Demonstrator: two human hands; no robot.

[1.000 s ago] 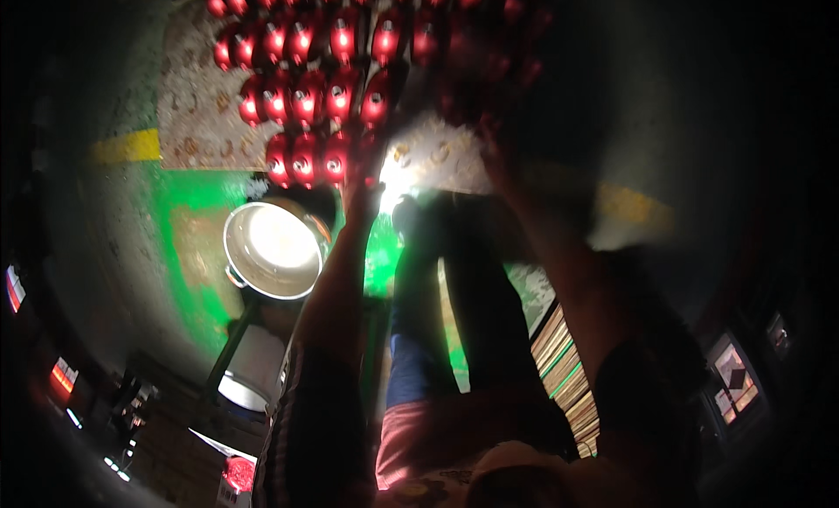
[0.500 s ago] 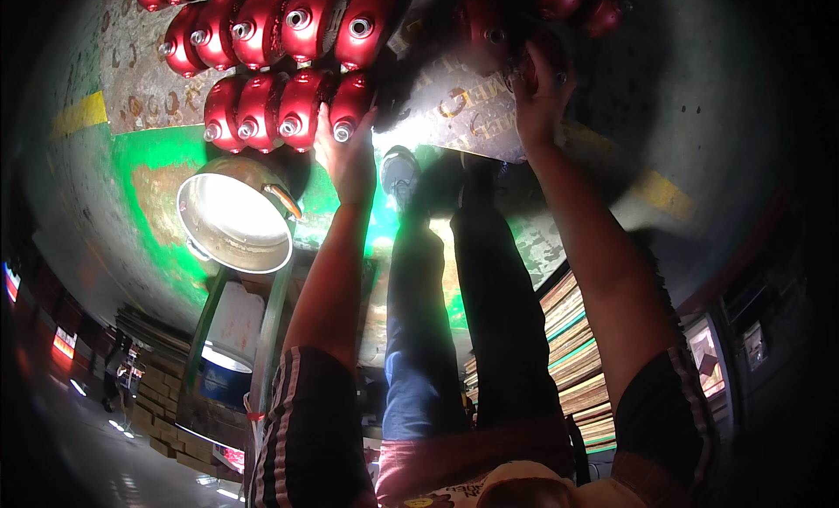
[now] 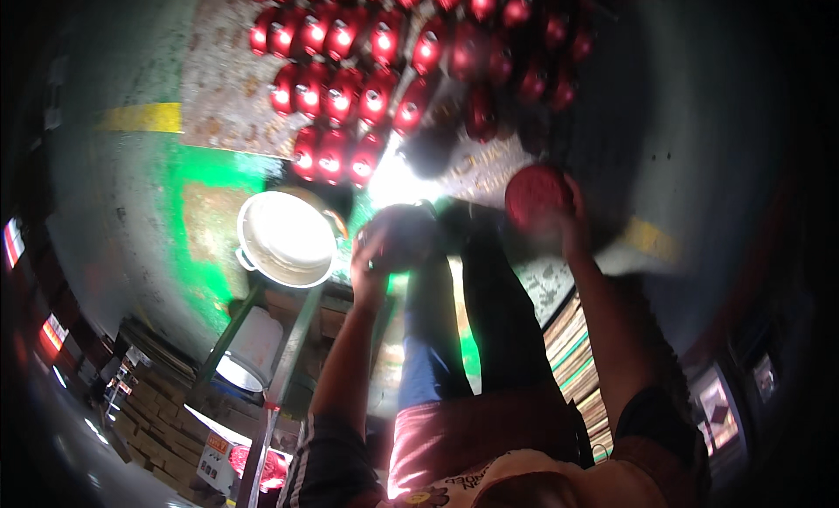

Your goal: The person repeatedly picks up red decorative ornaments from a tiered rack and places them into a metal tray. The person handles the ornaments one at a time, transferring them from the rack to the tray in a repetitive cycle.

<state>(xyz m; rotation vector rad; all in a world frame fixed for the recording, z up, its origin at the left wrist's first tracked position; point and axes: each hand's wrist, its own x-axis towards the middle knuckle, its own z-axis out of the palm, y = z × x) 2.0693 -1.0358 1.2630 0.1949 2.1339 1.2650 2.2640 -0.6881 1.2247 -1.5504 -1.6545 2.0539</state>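
Note:
In my right hand (image 3: pixel 572 218) is a round red piece (image 3: pixel 535 196), its flat-looking disc side toward me. My fingers wrap its right edge, above the floor just right of my legs. Beside my left leg, my left hand (image 3: pixel 370 253) grips a dark rounded piece (image 3: pixel 404 234); shadow and blur hide its details. Ahead of both hands, several rows of glossy red rounded pieces (image 3: pixel 374 100) stand on edge, many with a small bright fitting on the side facing me. They rest on a worn, printed sheet (image 3: pixel 232 106).
A pale metal pot (image 3: pixel 247 237) with side handles stands left of my left hand. Behind it are a metal-framed stand (image 3: pixel 293 342) and a white bucket (image 3: pixel 253 338). Stacked boards (image 3: pixel 577 355) lie by my right leg. Cardboard boxes (image 3: pixel 157 447) are piled at lower left.
Both hands have drawn back from the red rows toward my body, each bringing a rounded piece. The view has shifted, and more rows show at the top.

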